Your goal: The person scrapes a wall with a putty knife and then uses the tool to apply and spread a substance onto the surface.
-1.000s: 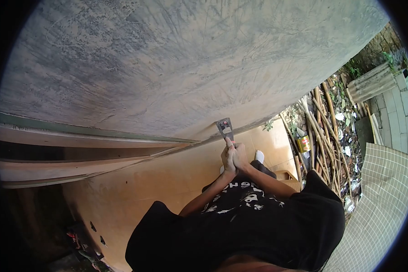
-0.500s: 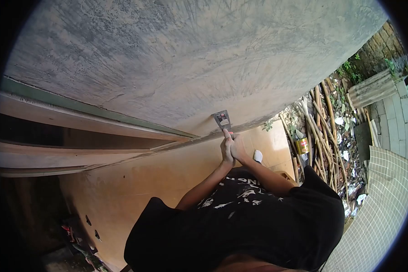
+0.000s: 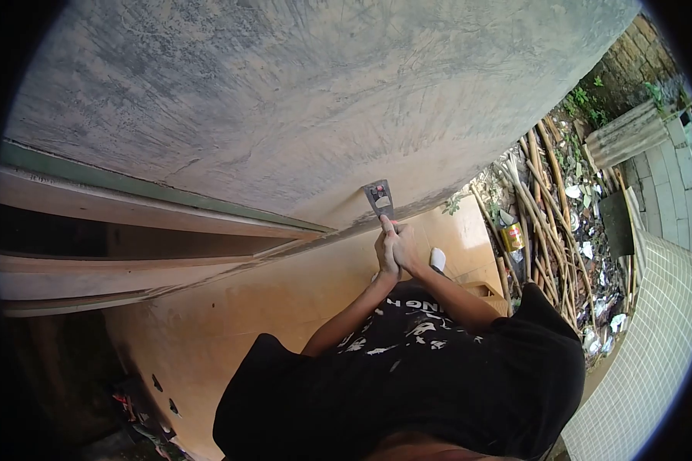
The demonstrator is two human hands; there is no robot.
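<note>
A wide flat scraper [image 3: 378, 198] has its blade against the low part of the grey, scratched wall [image 3: 323, 100]. My left hand [image 3: 387, 252] and my right hand [image 3: 409, 247] are clasped together around its handle. The fingers of both hands are wrapped closed, and most of the handle is hidden inside them. One finger of my left hand points up along the tool towards the blade. The blade has a light patch and a small red mark on its face.
Left of the scraper runs a green-edged frame [image 3: 177, 196] with an opening below it. Tan floor tiles [image 3: 231, 307] lie underfoot. To the right are several bamboo poles [image 3: 542, 200], a yellow can [image 3: 513, 237] and scattered litter. A wooden stool or box [image 3: 484, 292] stands by my right arm.
The scraper has shifted slightly to the right along the wall, away from the frame's corner, with both hands still on it. The camera view has tilted a little.
</note>
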